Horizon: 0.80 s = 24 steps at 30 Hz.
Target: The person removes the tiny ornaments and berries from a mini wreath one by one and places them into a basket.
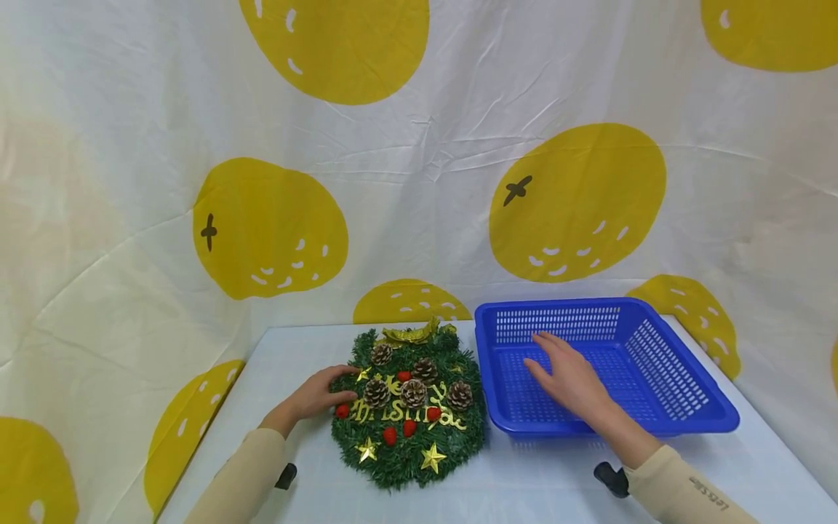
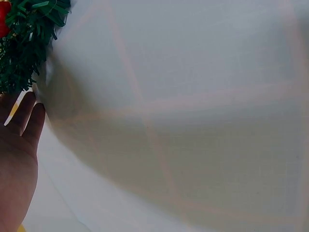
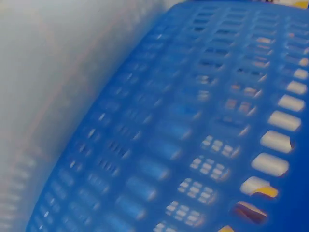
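A green Christmas wreath (image 1: 393,466) lies on the table with pinecones (image 1: 414,394), red berries, gold stars (image 1: 433,458) and gold lettering. A gold bow (image 1: 409,335) tops its far end. At its left edge, my left hand (image 1: 317,393) touches the greenery with loosely extended fingers. In the left wrist view, the fingertips (image 2: 30,99) meet the wreath's green fringe (image 2: 29,58). To the right, my right hand (image 1: 571,375) hovers over the blue plastic basket (image 1: 655,428), fingers spread and holding nothing. The right wrist view shows only the basket's slotted wall (image 3: 289,212), hiding that hand.
The basket stands right beside the wreath, toward the right side of the white table (image 1: 524,480). A white cloth (image 1: 419,240) with large yellow fruit prints hangs behind the table and along its left side.
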Tool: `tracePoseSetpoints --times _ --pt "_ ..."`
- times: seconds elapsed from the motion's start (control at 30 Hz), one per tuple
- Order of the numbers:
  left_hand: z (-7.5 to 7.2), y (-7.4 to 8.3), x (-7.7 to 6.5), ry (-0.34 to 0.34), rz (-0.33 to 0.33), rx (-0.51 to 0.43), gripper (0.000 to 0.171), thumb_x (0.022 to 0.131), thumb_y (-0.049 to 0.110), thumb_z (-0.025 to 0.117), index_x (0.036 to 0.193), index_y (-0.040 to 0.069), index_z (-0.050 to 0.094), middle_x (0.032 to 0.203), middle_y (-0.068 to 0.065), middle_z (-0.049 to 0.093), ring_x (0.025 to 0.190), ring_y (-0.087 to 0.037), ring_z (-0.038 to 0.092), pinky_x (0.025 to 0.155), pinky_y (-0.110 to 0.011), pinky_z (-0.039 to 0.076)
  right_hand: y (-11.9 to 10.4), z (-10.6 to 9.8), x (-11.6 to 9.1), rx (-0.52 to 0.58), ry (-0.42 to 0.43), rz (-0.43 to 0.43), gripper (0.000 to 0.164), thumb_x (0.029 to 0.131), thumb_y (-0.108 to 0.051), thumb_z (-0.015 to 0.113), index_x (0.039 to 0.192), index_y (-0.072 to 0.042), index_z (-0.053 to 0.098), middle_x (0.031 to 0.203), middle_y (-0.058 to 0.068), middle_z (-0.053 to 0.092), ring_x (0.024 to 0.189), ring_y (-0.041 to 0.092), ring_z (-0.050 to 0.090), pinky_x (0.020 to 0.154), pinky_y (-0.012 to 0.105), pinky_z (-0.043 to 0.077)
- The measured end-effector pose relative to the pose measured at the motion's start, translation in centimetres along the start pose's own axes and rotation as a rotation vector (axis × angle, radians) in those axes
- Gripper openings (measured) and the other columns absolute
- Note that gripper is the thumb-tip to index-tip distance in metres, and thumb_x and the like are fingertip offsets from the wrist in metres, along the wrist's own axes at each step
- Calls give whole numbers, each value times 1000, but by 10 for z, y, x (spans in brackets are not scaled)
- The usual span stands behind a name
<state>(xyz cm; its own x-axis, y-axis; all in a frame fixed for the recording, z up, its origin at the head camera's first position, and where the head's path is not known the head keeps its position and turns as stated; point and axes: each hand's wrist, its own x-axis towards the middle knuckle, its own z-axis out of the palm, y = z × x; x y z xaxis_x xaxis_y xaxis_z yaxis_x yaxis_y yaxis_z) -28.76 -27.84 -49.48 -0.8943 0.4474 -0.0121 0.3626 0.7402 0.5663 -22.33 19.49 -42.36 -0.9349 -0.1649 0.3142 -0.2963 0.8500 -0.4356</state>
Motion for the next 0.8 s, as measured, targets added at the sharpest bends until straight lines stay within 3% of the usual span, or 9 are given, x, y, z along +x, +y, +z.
tracePoseSetpoints --times 0.17,0.47,0.8 --pt "1 -1 1 0 3 -2 57 92 42 67 138 12 54 140 -14 52 131 -38 45 105 -59 36 -18 -1 -2 35 23 -46 51 95 -22 64 137 4 52 137 25 52 126 44 48 101 60 40" --pt "0 0 1 3 3 -6 56 92 41 68 138 12 54 140 -14 52 131 -38 46 105 -59 36 -48 5 -5 101 -13 -112 57 93 -26 68 141 -1 50 140 18 53 129 39 48 104 55 40" --pt "1 -1 0 -5 5 -9 57 92 42 67 138 11 54 140 -15 52 131 -39 45 105 -60 36 -71 18 -5 196 -81 -88 59 92 -30 70 141 -2 51 139 16 54 129 37 49 103 54 42"
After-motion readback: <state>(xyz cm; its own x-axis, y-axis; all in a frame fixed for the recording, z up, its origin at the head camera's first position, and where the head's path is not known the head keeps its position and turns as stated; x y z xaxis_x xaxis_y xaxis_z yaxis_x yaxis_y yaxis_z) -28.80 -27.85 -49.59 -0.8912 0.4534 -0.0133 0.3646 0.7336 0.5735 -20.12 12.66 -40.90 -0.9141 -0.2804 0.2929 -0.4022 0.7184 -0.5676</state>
